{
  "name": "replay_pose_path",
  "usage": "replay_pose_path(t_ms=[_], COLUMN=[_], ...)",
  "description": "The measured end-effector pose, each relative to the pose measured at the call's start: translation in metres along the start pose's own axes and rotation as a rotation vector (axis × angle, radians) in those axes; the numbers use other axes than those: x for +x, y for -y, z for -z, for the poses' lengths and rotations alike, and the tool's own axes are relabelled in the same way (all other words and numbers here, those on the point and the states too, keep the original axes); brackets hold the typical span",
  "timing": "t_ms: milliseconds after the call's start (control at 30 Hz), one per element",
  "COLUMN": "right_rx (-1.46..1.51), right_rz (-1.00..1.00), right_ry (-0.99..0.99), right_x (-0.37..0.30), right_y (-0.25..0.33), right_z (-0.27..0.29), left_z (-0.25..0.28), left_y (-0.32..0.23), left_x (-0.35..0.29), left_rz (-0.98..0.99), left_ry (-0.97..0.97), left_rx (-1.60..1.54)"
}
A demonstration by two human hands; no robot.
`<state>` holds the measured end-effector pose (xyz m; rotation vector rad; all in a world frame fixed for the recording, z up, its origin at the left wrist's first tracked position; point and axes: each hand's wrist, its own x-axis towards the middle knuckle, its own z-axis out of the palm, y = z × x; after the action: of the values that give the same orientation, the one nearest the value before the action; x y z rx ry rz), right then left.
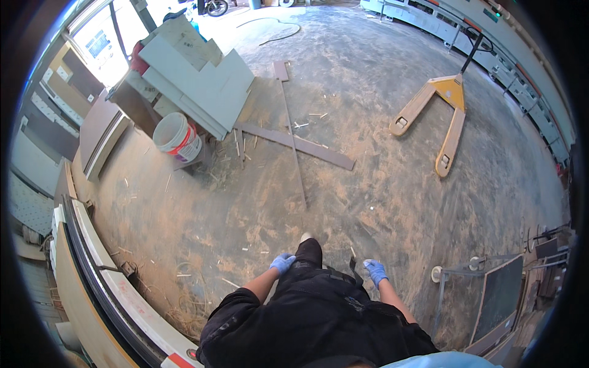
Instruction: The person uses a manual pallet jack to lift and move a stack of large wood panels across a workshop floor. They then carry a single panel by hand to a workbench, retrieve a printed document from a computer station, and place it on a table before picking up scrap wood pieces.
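Observation:
Both hands wear blue gloves and hang beside my dark-clothed body. My left hand (283, 263) is at my left thigh, close to or touching the black trousers (308, 253); its fingers lie loosely extended, with nothing visible in them. Out to the side of my right hip, over the floor, is my right hand (375, 272). Its fingers are loosely bent and apart, and no held thing shows. A dark strap (354, 267) sticks out from my clothing near it. One pale shoe tip (305, 237) shows ahead of me.
Brown strips (313, 150) cross on the dusty floor ahead, amid wood scraps. Grey-green panels (196, 80) lean at the far left behind a white bucket (172, 133). A yellow pallet jack (450, 91) stands far right. A metal-framed cart (457, 271) is near right; long boards (110, 276) line the left.

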<state>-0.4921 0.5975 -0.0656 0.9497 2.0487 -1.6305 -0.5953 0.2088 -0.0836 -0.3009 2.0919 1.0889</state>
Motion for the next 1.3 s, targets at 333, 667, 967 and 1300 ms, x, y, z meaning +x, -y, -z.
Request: replay_pose_path(t_ms=[333, 667, 967, 1300], right_rx=[0.298, 0.32, 0.24, 0.13], right_rz=[-0.195, -0.424, -0.448, -0.023], right_ry=[-0.123, -0.413, -0.436, -0.16], right_x=[0.235, 0.372, 0.596, 0.919], right_y=[0.133, 0.171, 0.27, 0.608], right_z=[0.118, 0.201, 0.353, 0.499], left_z=[0.028, 0.119, 0.066, 0.039], left_y=[-0.138, -0.458, -0.659, -0.703], left_x=[0.232, 0.423, 0.621, 0.717], left_rz=[0.053, -0.188, -0.122, 0.164], left_ry=[-0.037, -0.058, -0.114, -0.193], left_rx=[0.047, 0.109, -0.051, -0.13])
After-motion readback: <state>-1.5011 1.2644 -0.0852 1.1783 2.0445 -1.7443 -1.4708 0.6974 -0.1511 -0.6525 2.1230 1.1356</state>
